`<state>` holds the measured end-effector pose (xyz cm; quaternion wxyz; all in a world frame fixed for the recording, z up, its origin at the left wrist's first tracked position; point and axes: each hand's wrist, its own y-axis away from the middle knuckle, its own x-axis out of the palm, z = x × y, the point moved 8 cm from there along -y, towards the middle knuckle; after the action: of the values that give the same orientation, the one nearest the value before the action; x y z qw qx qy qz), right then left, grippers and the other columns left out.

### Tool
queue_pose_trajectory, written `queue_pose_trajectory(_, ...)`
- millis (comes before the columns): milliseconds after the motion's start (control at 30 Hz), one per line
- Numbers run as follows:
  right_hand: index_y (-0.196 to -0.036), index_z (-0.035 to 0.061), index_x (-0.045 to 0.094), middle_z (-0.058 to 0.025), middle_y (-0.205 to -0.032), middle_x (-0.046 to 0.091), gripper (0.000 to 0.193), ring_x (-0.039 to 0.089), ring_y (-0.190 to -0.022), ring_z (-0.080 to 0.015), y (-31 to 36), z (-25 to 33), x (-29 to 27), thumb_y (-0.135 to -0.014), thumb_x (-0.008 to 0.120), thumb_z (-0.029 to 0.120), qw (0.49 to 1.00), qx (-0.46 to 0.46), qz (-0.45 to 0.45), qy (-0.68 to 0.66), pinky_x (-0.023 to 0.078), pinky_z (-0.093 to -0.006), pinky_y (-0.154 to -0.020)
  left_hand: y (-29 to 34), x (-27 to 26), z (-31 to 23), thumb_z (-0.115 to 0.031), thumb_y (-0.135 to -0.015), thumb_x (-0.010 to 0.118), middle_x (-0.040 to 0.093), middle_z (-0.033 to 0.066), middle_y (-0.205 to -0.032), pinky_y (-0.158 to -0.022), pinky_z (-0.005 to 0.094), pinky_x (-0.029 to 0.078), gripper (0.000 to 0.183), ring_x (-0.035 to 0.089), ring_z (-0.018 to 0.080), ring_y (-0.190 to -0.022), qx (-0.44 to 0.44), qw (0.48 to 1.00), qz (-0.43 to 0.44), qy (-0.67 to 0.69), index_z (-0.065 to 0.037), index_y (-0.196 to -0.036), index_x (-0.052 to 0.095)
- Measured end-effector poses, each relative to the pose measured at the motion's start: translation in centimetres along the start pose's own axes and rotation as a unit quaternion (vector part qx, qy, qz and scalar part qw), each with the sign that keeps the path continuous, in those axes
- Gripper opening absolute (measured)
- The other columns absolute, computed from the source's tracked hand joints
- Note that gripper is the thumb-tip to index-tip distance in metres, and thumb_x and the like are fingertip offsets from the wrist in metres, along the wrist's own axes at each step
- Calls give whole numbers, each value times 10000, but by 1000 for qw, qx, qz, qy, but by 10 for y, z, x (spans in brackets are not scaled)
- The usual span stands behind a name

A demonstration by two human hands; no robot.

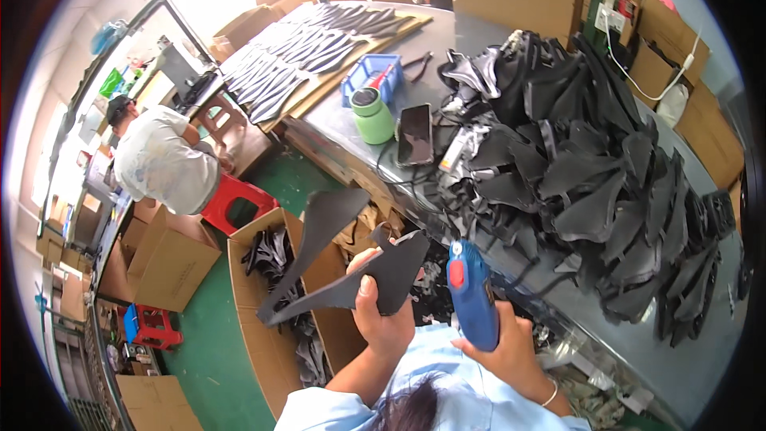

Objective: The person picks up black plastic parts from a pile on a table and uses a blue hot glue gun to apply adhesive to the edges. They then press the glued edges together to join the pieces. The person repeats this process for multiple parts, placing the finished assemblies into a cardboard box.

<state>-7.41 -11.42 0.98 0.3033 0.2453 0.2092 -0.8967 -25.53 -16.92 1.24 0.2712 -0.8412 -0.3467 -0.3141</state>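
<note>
My left hand [381,315] grips a thin, dark grey V-shaped piece [319,227], thumb on top, in front of my body. Two long tapered arms of the piece meet at a point on the left, over the open carton. A blue hand-held power tool [476,303] with a red button is held upright in my right hand [515,351], fingers wrapped round its body. The tool's top end is close to the piece but apart from it. On the metal table [574,303] to the right lies a large heap of similar black pieces [550,160].
Below the V-shaped piece stands a carton [247,311] with black pieces inside. A green bottle [373,118], a phone [415,136] and a blue basket [387,72] are on the table. Grey pieces [275,84] lie in rows on a board. A person [163,152] sits at the left.
</note>
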Motion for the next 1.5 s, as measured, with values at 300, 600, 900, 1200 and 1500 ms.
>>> queue_pose_trajectory(300,-986,-35,477,-96,-596,587,532,611,-512,-240,-2,28,5,-689,800,267,997,-81,2,9,477,-327,-489,5,-5,-5,-330,-922,456,476,144,-1236,-882,370,511,418,549,265,-1087,91,995,-1,-46,-87,-1251,364)
queue_pose_trajectory(600,-993,-42,482,-107,-612,593,529,609,-507,-241,0,33,2,-691,797,257,996,-92,-9,14,476,-329,-486,13,-14,-1,-354,-883,468,494,150,-1118,-918,396,437,417,537,251,-1015,134,976,-34,-167,-39,-1153,422)
queue_pose_trajectory(900,-1033,-14,482,-104,-648,588,579,581,-530,-270,8,16,-8,-613,811,212,990,-103,-10,93,453,-354,-509,-4,-15,-20,-143,-765,586,603,223,-1038,-892,372,475,405,604,269,-966,-53,997,-8,-62,59,-1106,503)
queue_pose_trajectory(1200,-1039,-20,498,-121,-679,602,591,590,-572,-287,17,8,1,-566,807,153,987,-96,38,121,453,-359,-580,-19,-5,-39,-110,-764,580,615,200,-947,-657,363,551,352,633,253,-782,-158,980,22,-116,62,-1066,527)
queue_pose_trajectory(1500,-1019,-25,517,-109,-648,595,545,590,-545,-270,17,14,1,-581,796,141,985,-115,29,128,458,-353,-572,-19,11,-31,-59,-754,558,637,192,-948,-727,324,535,334,645,218,-802,-203,942,89,-250,76,-1059,545)
